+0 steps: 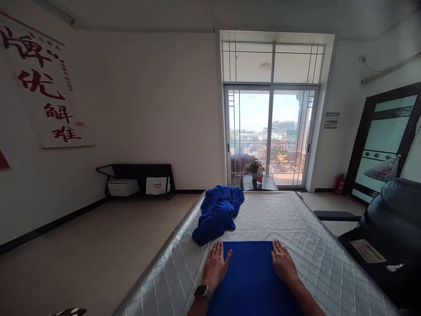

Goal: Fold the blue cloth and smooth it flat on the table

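Note:
A flat piece of blue cloth (pixel 249 276) lies smooth in front of me, its far edge straight. On its left edge rests my left hand (pixel 216 266), laid flat with the fingers stretched forward and the thumb on the fabric. My right hand (pixel 283 262) is placed the same way along the right edge, fingers extended. Neither hand grips anything. Beyond the left hand, a crumpled blue cloth (pixel 219 214) sits in a loose heap. The near end of the flat cloth runs out of view.
Both cloths lie on a quilted silver-grey cover (pixel 329 245). Past its far end, a small black table (pixel 271 185) bears a plant (pixel 254 166) and a bottle (pixel 259 174). A black chair (pixel 391 228) stands at right; a black rack (pixel 141 172) is by the far wall.

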The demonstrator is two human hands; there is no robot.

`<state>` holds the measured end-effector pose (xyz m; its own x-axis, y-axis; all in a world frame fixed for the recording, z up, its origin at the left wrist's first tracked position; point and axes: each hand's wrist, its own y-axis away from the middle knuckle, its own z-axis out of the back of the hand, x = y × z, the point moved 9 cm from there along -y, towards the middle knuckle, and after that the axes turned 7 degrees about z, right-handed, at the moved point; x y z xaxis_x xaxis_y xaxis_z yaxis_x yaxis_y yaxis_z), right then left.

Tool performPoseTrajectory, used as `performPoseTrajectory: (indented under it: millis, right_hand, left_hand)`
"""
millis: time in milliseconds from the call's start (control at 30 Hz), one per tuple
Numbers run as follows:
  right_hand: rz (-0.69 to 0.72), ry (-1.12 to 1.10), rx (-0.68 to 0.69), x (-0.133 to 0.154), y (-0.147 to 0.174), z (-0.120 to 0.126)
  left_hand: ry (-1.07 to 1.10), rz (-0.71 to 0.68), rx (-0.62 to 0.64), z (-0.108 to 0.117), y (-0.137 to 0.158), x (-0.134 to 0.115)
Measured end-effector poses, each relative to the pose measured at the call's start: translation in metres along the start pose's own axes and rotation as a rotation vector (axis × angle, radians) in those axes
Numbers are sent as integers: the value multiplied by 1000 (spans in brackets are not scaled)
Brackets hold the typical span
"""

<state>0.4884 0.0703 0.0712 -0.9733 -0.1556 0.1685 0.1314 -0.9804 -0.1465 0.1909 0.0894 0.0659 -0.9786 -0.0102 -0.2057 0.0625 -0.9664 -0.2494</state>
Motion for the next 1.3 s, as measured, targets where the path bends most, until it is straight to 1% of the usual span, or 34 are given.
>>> performPoseTrajectory:
  millis: [167,433,700,800,933,1033,1300]
  right_hand:
    - [2,-16,-2,-1,0,-2]
    - [-4,-3,5,0,0,-2]
    - [2,-9,6,0,0,-2]
    - [3,-9,1,-1,0,-2]
    - [-3,-2,3,1,1,-2]
    - [-6,13,17,3,4,0]
    - [-9,9,24,10,11,12]
  left_hand:
    - [-35,10,3,-3,-1,1]
    - [-21,30,36,3,2,-1]
    - [3,3,21,0,1,0]
    - [-1,16,19,-2,0,1]
    - [-2,15,-24,1,1,-1]
    - [4,8,-41,4,4,-2]
    - [-14,25,-3,12,9,-7]
